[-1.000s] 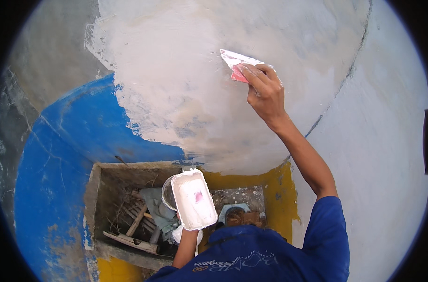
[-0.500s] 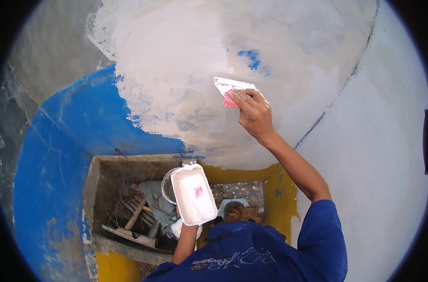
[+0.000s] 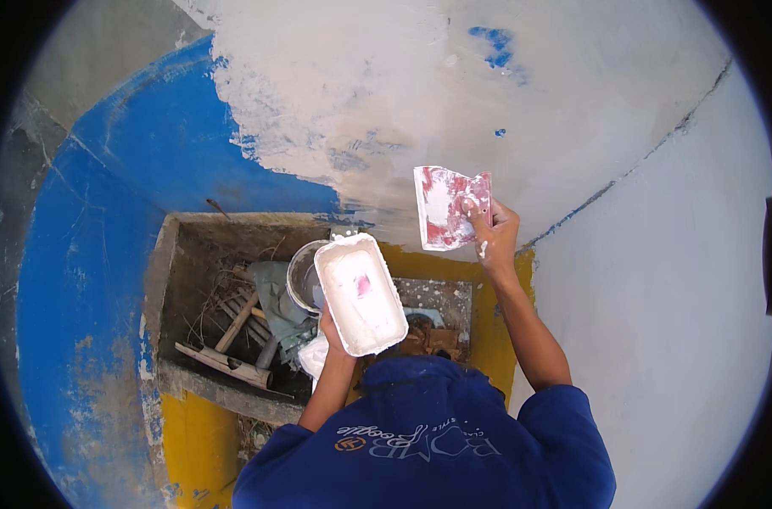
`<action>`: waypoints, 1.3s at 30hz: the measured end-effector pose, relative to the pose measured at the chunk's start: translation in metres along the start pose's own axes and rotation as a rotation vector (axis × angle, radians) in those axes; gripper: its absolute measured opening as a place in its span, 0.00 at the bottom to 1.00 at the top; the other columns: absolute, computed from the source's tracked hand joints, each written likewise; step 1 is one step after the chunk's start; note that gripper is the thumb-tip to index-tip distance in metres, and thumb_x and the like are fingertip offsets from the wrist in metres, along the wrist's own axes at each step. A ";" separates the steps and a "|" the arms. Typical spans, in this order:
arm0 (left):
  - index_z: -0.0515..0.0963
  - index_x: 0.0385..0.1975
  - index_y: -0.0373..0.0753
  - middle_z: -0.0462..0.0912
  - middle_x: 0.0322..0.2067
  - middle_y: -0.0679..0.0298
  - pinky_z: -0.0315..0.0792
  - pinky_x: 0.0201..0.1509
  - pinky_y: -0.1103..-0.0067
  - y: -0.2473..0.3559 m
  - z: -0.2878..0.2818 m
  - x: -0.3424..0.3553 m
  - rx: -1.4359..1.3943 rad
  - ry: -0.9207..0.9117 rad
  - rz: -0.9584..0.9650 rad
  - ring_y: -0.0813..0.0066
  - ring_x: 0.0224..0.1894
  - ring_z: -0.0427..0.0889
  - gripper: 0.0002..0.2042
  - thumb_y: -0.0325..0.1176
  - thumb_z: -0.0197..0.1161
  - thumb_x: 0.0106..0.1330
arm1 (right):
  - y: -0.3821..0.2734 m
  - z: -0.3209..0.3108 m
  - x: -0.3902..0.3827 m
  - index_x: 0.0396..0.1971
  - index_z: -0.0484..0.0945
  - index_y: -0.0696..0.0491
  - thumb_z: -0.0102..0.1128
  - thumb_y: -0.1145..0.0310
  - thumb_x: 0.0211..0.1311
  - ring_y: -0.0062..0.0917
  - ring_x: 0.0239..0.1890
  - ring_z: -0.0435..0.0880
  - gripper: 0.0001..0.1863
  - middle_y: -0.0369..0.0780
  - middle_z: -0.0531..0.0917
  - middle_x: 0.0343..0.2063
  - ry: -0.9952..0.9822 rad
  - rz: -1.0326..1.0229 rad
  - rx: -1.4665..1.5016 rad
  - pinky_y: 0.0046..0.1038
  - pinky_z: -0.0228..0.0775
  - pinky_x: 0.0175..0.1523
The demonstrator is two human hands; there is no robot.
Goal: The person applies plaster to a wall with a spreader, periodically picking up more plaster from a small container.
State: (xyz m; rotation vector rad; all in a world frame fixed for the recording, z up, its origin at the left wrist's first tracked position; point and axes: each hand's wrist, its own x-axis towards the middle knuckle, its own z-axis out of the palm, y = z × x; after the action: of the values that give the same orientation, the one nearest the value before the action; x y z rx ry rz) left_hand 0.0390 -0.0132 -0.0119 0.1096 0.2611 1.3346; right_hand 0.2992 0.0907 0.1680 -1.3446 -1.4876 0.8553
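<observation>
My right hand (image 3: 497, 233) grips a red flat spreader (image 3: 442, 208) smeared with white paste, its broad face turned up, thumb on top. My left hand (image 3: 335, 335) holds a white rectangular tray (image 3: 358, 314) of white paste with a pink smear, partly hiding the fingers. A round bucket (image 3: 299, 271) sits just left of the tray, with white bundled material (image 3: 312, 355) below. Above the spreader is a curved wall (image 3: 344, 85) coated off-white, with small blue patches showing through.
A concrete trough (image 3: 170, 288) holds sticks, bamboo (image 3: 222, 356) and a grey-green cloth (image 3: 271, 301). Blue-painted wall (image 3: 89, 254) lies at left, yellow paint (image 3: 191, 424) below. A speckled ledge (image 3: 433, 293) is behind the tray. A cracked pale wall (image 3: 640, 339) rises at right.
My right hand has come down from the wall and turned the spreader's face upward. The tray sits higher in the picture. The surroundings have shifted upward as the view moved.
</observation>
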 end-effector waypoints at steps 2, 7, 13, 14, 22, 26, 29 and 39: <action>0.58 0.72 0.39 0.70 0.63 0.43 0.70 0.62 0.43 -0.012 -0.003 0.003 -0.047 -0.003 -0.025 0.39 0.61 0.74 0.43 0.58 0.60 0.62 | 0.001 0.005 -0.024 0.46 0.81 0.60 0.64 0.71 0.65 0.22 0.41 0.83 0.12 0.39 0.85 0.42 0.037 0.277 0.522 0.30 0.79 0.44; 0.66 0.68 0.37 0.75 0.61 0.50 0.73 0.66 0.55 -0.027 0.010 -0.006 0.103 0.003 0.082 0.51 0.61 0.77 0.30 0.51 0.49 0.73 | -0.016 0.007 -0.053 0.47 0.79 0.61 0.67 0.71 0.64 0.21 0.43 0.82 0.15 0.39 0.85 0.43 -0.063 0.337 0.832 0.29 0.75 0.54; 0.62 0.70 0.36 0.73 0.61 0.45 0.77 0.59 0.49 -0.052 0.046 0.000 -0.028 0.079 -0.007 0.44 0.58 0.79 0.34 0.52 0.52 0.69 | 0.025 -0.005 -0.038 0.45 0.83 0.58 0.67 0.70 0.63 0.26 0.45 0.81 0.12 0.40 0.86 0.42 -0.111 -0.162 0.364 0.30 0.73 0.55; 0.62 0.69 0.36 0.73 0.61 0.45 0.77 0.59 0.50 -0.057 0.052 0.001 -0.013 0.065 -0.007 0.45 0.58 0.79 0.35 0.54 0.53 0.69 | 0.030 -0.006 -0.033 0.45 0.84 0.57 0.67 0.70 0.62 0.30 0.45 0.82 0.13 0.41 0.86 0.44 -0.155 -0.298 0.356 0.32 0.72 0.56; 0.65 0.67 0.35 0.76 0.58 0.48 0.76 0.61 0.57 -0.070 0.054 0.003 -0.192 -0.036 -0.207 0.51 0.57 0.79 0.31 0.52 0.51 0.73 | 0.056 -0.025 -0.004 0.48 0.86 0.51 0.65 0.66 0.59 0.40 0.56 0.78 0.17 0.41 0.86 0.52 -0.496 -0.670 0.236 0.45 0.63 0.66; 0.69 0.65 0.35 0.80 0.54 0.50 0.81 0.54 0.60 -0.075 0.053 0.003 -0.251 0.097 -0.341 0.54 0.51 0.83 0.31 0.55 0.54 0.73 | 0.078 -0.036 -0.008 0.46 0.87 0.49 0.65 0.68 0.54 0.43 0.60 0.74 0.18 0.39 0.85 0.55 -0.460 -0.746 0.015 0.45 0.63 0.67; 0.68 0.65 0.36 0.79 0.54 0.49 0.81 0.54 0.59 -0.084 0.000 0.001 -0.329 0.144 -0.331 0.54 0.51 0.83 0.31 0.55 0.55 0.72 | 0.080 -0.044 -0.004 0.48 0.87 0.48 0.64 0.72 0.52 0.45 0.61 0.73 0.20 0.37 0.84 0.56 -0.518 -0.764 0.025 0.45 0.62 0.68; 0.66 0.68 0.39 0.77 0.58 0.49 0.78 0.58 0.52 -0.076 0.039 -0.017 -0.169 0.198 -0.259 0.48 0.56 0.81 0.36 0.57 0.60 0.67 | 0.082 -0.091 0.020 0.46 0.87 0.50 0.63 0.76 0.54 0.37 0.53 0.78 0.18 0.37 0.87 0.50 -0.172 -0.682 -0.296 0.37 0.68 0.63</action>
State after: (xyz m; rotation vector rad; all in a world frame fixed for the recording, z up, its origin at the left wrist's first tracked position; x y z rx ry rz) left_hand 0.1169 -0.0452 0.0110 -0.1943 0.3175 1.1049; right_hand 0.4131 0.1157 0.1253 -0.8635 -2.0912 0.3195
